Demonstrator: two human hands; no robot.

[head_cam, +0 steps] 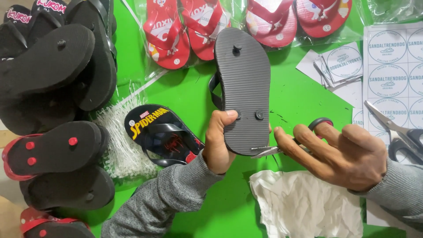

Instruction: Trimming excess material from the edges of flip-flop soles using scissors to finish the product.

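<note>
Clearly your left hand (219, 143) grips the grey rubber flip-flop (243, 88) sole-up above the green tabletop (299, 94), exposing its strap plugs to the red-handled scissors (296, 140) your right hand (341, 154) holds at its heel.

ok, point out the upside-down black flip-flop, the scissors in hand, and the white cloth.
black flip-flop (244, 83), head view, on the ribbed sole.
scissors (264, 151), head view, on the blades at the heel edge.
white cloth (304, 205), head view, on its crumpled middle.
</note>
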